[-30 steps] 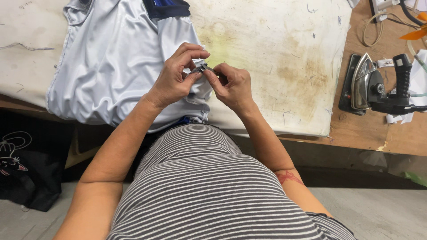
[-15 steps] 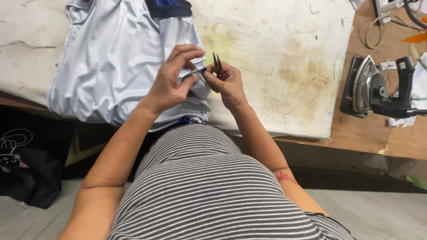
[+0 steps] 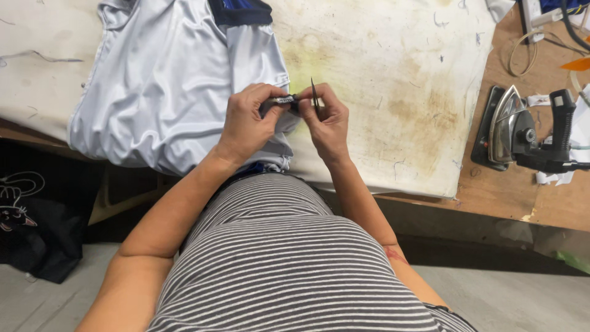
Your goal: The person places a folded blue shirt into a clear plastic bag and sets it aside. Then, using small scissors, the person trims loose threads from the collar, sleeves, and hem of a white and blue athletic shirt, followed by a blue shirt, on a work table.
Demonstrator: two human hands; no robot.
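1. We see the garment (image 3: 166, 80) lying on the padded cover (image 3: 393, 92), toward its left, its near edge hanging over the front.
2. The padded cover rests on the tabletop (image 3: 510, 203).
3. Our left hand (image 3: 249, 117) and right hand (image 3: 326, 120) meet just above the garment's right edge, a thin pointed tool (image 3: 314, 95) upright between them.
4. The iron (image 3: 522, 132) sits on the tabletop, right of the cover.
5. Cords (image 3: 522, 52) lie behind the iron.

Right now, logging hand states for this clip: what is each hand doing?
Left hand: closed, pinching a small dark tag on the pale garment.
Right hand: closed on thin pointed snips.
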